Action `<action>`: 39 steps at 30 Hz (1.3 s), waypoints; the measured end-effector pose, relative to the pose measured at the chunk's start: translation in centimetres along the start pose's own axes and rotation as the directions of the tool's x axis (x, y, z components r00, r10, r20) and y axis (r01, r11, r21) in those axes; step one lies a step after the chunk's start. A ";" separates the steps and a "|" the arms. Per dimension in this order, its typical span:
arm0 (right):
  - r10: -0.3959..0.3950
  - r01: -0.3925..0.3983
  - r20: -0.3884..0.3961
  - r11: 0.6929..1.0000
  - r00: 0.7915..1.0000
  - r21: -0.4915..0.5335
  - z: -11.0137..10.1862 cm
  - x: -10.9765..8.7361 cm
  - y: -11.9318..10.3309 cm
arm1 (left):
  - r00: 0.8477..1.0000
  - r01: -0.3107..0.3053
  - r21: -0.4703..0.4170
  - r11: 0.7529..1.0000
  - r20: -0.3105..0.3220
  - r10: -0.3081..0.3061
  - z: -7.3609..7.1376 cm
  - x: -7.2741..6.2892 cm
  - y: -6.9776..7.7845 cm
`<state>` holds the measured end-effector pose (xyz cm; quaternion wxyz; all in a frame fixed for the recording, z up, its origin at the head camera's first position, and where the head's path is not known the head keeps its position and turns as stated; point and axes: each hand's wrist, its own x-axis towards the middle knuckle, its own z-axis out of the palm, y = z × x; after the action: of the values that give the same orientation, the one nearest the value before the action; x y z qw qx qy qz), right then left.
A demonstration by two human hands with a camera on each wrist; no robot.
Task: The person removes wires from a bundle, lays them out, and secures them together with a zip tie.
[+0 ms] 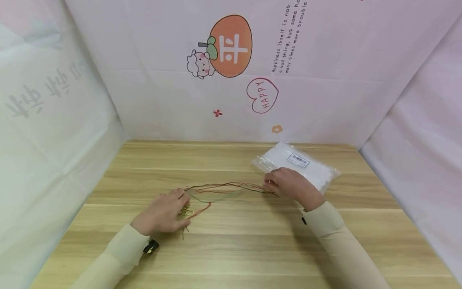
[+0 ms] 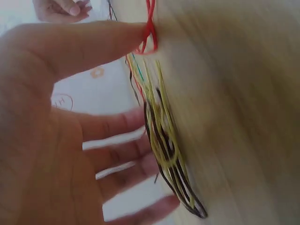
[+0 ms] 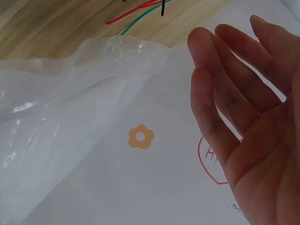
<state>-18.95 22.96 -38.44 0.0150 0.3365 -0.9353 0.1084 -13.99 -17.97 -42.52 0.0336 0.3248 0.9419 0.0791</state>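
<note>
Thin coloured cords point(image 1: 231, 184) in red, green and dark strands stretch across the wooden table between the two hands. At their left end my left hand point(image 1: 164, 212) is spread low over the table, its thumb apart from the other fingers. In the left wrist view the thumb touches a red cord point(image 2: 150, 30), and the fingers lie against a looped bundle of yellow and black cords point(image 2: 164, 136). My right hand point(image 1: 290, 186) is at the opposite end, fingers slightly bent. The right wrist view shows nothing between those fingers, with red cord ends point(image 3: 133, 12) and a green one point(image 3: 140, 19) beyond.
A clear plastic packet of white material point(image 1: 314, 170) with a barcode label point(image 1: 298, 159) lies behind and beside the right hand. Printed white cloth point(image 1: 162, 100) walls the wooden table point(image 1: 234, 249) at the back and both sides.
</note>
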 end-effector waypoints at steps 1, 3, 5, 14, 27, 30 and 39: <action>0.002 -0.002 -0.006 1.000 1.000 0.000 0.0 0.0 -0.1 | 1.000 -0.025 -0.004 1.000 -0.012 0.025 0.0 -0.1 -0.2; 0.001 -0.001 -0.013 1.000 1.000 -0.001 0.0 0.1 -0.2 | 0.997 -0.076 -0.020 0.997 -0.026 0.075 0.0 -0.3 -0.4; -0.003 0.003 -0.017 1.000 1.000 0.004 0.2 0.1 -0.3 | 0.993 -0.119 -0.040 0.992 -0.029 0.118 0.1 -0.3 -0.5; -0.044 0.044 -0.019 0.999 0.999 0.016 0.8 0.4 -0.7 | 0.991 -0.135 -0.071 0.988 -0.009 0.134 0.5 0.0 0.9; -0.132 0.132 -0.003 0.989 0.991 0.061 1.5 1.3 -2.8 | 0.998 -0.062 -0.160 0.985 -0.018 0.060 0.0 2.4 1.6; -0.176 0.174 0.014 0.980 0.984 0.098 1.6 1.8 -3.8 | 0.998 -0.056 -0.274 0.960 -0.034 0.049 -0.8 3.8 1.8; -0.267 0.268 -0.061 0.963 0.962 0.005 2.3 3.7 -7.3 | 0.998 -0.051 -0.541 0.840 -0.052 0.028 -1.6 7.3 3.2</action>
<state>-17.06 14.71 -38.93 0.0555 0.4565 -0.8796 0.1215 -17.97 -11.16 -40.53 0.1023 0.3196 0.8748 0.3495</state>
